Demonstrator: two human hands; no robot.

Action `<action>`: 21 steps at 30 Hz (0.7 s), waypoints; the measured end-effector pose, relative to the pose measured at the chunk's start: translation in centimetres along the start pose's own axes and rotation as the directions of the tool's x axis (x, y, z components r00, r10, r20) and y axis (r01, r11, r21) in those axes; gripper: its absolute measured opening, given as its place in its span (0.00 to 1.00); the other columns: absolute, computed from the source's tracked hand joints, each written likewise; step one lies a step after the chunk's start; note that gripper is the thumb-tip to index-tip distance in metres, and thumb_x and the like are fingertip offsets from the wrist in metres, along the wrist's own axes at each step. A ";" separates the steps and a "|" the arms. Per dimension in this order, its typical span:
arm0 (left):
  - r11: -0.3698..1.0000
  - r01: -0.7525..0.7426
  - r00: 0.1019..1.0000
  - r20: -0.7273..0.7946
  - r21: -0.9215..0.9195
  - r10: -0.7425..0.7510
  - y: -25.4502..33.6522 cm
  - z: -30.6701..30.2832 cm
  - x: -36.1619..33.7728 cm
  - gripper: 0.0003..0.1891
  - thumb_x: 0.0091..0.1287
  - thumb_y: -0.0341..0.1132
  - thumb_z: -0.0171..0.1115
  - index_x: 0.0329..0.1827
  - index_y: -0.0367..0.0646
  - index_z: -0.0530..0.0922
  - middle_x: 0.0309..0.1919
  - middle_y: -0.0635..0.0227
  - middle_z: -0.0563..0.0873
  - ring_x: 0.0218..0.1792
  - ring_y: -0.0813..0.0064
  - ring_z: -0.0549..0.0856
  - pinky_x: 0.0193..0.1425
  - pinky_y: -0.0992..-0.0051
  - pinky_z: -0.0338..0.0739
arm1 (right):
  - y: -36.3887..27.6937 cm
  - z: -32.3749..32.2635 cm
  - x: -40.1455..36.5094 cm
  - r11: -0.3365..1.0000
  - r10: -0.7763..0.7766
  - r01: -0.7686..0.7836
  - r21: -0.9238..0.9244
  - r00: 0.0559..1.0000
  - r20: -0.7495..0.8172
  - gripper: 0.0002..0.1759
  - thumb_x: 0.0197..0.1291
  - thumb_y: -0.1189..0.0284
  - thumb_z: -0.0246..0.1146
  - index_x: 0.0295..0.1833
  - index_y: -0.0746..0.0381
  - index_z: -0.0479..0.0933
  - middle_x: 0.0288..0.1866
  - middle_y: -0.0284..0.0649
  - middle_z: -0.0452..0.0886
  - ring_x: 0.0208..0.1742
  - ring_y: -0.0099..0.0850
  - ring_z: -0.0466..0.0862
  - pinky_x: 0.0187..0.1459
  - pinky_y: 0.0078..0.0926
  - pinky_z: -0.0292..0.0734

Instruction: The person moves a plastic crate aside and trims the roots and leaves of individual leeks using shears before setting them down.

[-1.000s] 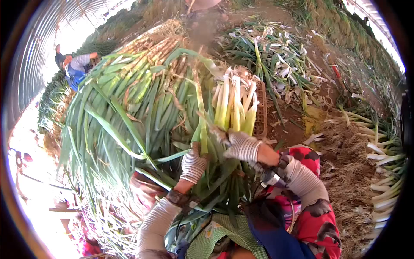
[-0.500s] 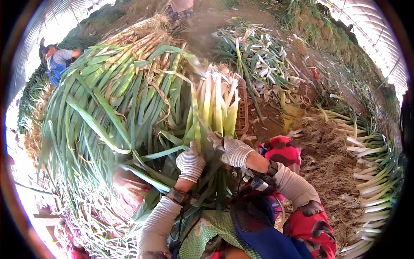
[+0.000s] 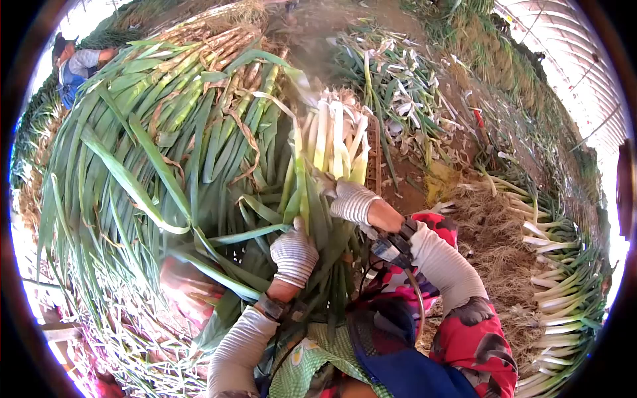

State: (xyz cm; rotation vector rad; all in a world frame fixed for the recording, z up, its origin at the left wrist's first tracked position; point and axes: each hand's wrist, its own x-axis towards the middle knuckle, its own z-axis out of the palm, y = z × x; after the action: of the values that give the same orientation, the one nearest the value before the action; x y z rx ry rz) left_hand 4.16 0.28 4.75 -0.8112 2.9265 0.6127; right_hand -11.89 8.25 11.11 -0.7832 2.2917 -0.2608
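Observation:
My left hand (image 3: pixel 294 257), in a striped knit glove, is closed around the green leaves of a leek (image 3: pixel 300 179) in front of me. That leek stands upright, its leaf tips toward my lap. My right hand (image 3: pixel 353 201), gloved alike, has its fingers bent together at the leek's upper leaves; exactly what is pinched is hidden. Just beyond it, a bundle of trimmed leeks (image 3: pixel 337 139) with clean white stems and roots rests at a brown plastic crate (image 3: pixel 373 156). A large pile of untrimmed leeks (image 3: pixel 159 126) lies to the left.
Leaf scraps (image 3: pixel 405 93) litter the ground ahead. At right, a row of leeks (image 3: pixel 557 298) lies beside dry matted roots (image 3: pixel 494 252). Another person (image 3: pixel 76 66) in blue is at the far left. Cables and a small device (image 3: pixel 391 251) hang by my right wrist.
My right hand has moved up and slightly left, away from my lap and toward the white stems. My left hand stays closed on the leaves. The view has shifted slightly.

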 end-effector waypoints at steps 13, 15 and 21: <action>0.999 -0.029 1.000 0.009 -0.025 0.030 -0.6 0.1 0.1 0.25 0.57 0.40 0.58 0.54 0.36 0.66 0.24 0.53 0.81 0.24 0.54 0.83 0.26 0.57 0.76 | -1.2 -2.2 14.0 0.995 -0.015 0.043 0.093 0.959 -0.285 0.18 0.56 0.66 0.56 0.49 0.66 0.75 0.39 0.54 0.80 0.41 0.44 0.82 0.43 0.34 0.77; 0.999 -0.045 0.999 -0.022 -0.009 0.044 -0.6 0.1 0.0 0.26 0.57 0.41 0.59 0.55 0.36 0.66 0.23 0.54 0.81 0.24 0.54 0.83 0.26 0.58 0.75 | 0.5 -2.0 19.2 0.966 0.038 0.056 0.253 0.936 -0.349 0.19 0.55 0.69 0.57 0.54 0.59 0.75 0.46 0.49 0.80 0.44 0.38 0.83 0.45 0.30 0.79; 0.998 -0.024 0.999 -0.027 -0.064 0.022 -0.9 -0.2 0.3 0.24 0.56 0.41 0.61 0.53 0.41 0.67 0.21 0.54 0.81 0.24 0.52 0.83 0.26 0.56 0.75 | -2.1 -4.3 7.0 0.985 0.050 -0.055 0.163 0.998 0.035 0.27 0.60 0.77 0.50 0.66 0.56 0.62 0.32 0.39 0.75 0.26 0.27 0.73 0.28 0.26 0.74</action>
State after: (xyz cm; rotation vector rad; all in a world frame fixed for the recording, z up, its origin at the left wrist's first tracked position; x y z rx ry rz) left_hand 4.35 -0.66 4.52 -0.7994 2.9581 0.7060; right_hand -17.86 2.22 11.25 -0.6381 2.2254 -0.4048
